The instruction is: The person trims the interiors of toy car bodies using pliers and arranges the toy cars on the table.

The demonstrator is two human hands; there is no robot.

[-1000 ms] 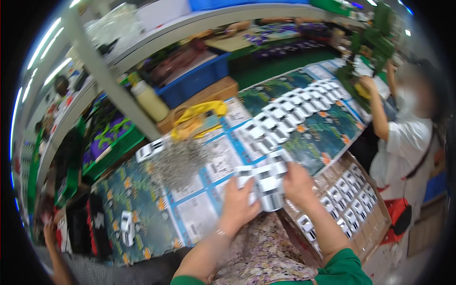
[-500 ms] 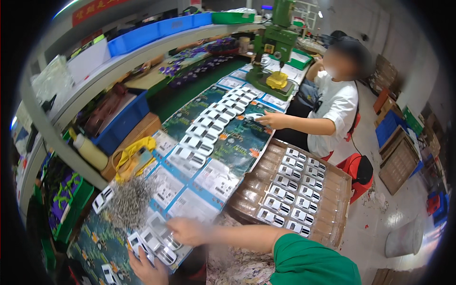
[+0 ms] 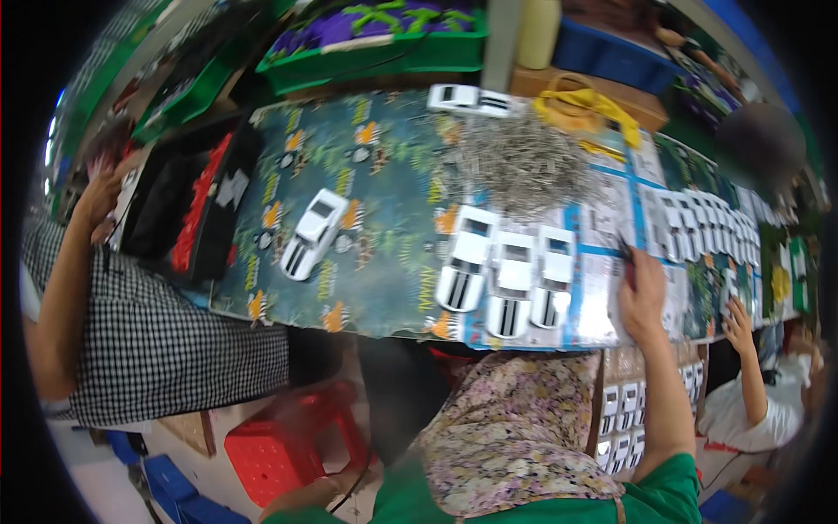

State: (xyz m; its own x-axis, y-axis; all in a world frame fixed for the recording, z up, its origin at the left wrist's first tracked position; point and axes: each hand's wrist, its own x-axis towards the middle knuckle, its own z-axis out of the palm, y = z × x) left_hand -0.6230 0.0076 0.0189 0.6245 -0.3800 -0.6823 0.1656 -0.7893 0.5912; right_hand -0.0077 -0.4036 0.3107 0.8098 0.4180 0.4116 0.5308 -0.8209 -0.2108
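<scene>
Three white toy car bodies with black stripes lie side by side on the table in front of me, one of them the left car body (image 3: 466, 260). My right hand (image 3: 644, 293) is to their right, fingers closed around a small dark object (image 3: 627, 251) whose kind I cannot make out. Low at the left, beside a red stool, my left hand (image 3: 336, 487) is blurred and its fingers do not show clearly. Beyond the cars is a heap of thin metal pins (image 3: 528, 166). A single car body (image 3: 314, 234) rests farther left, another car body (image 3: 469, 99) at the far edge.
A black box (image 3: 186, 196) with red edging stands at the table's left end, beside a person in checked cloth. The red stool (image 3: 292, 441) is below. Rows of car bodies (image 3: 709, 225) and another person are at the right. A green bin (image 3: 375, 54) stands behind.
The view has swung left. My left hand has let go of the car bodies and dropped from the table. My right hand has moved right, away from them.
</scene>
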